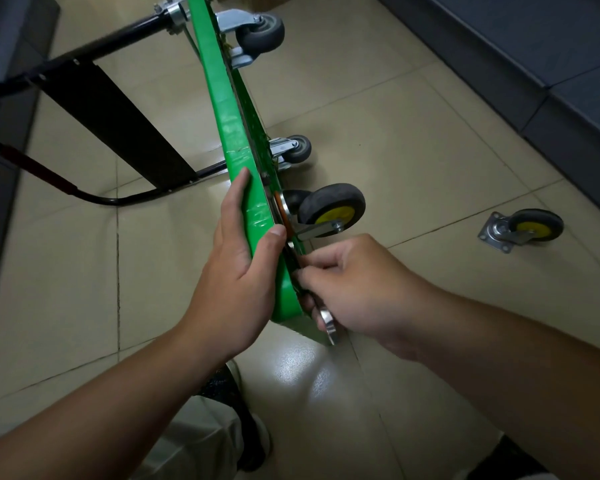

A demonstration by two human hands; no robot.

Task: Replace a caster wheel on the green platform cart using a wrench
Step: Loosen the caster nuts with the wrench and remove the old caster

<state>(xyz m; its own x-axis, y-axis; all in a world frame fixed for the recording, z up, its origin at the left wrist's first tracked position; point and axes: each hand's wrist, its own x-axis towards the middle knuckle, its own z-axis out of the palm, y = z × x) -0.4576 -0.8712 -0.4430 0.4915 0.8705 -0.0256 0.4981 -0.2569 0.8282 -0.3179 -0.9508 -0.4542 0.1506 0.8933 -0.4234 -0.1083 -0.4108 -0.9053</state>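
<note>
The green platform cart point(222, 109) stands on its side edge on the tiled floor. My left hand point(239, 268) grips its near upper edge. My right hand point(357, 289) is closed on a silver wrench point(328, 323), whose head is hidden against the cart's underside near the corner. Just above it a caster with a black tyre and yellow hub point(331, 209) sits on the underside. A loose caster of the same kind point(523, 230) lies on the floor to the right, apart from the cart.
Two grey casters point(260, 31) point(297, 148) are fixed farther along the underside. The black folding handle point(94, 109) lies out to the left. Dark furniture point(534, 64) borders the right side. My knee and shoe point(222, 427) are below the hands.
</note>
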